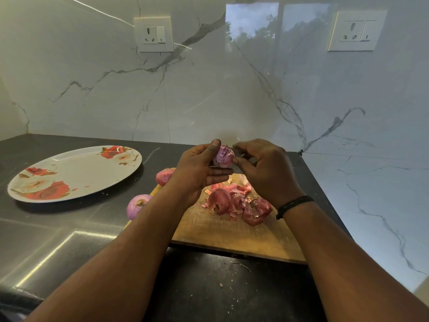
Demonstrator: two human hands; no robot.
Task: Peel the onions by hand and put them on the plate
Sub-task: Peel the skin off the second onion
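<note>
Head view: left hand [199, 168] and right hand [267, 170] raised at frame centre over the cutting board [232, 233]
Left grip: curled round an onion [224, 156]
Right grip: fingertips pinching that onion's skin
Plate [69, 173]: left on the surface [69, 233]; bare
Other onions: one [137, 205] at board's left edge; another [163, 176] behind it
Peels [234, 201]: heaped on board

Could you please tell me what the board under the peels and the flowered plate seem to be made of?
The board looks like unfinished wood: tan, matte, scuffed. The plate seems glazed ceramic or melamine: glossy white with printed roses; which one is unclear.

Purple onion [223, 156]; red-rose white plate [76, 173]; black counter [69, 228].
</note>
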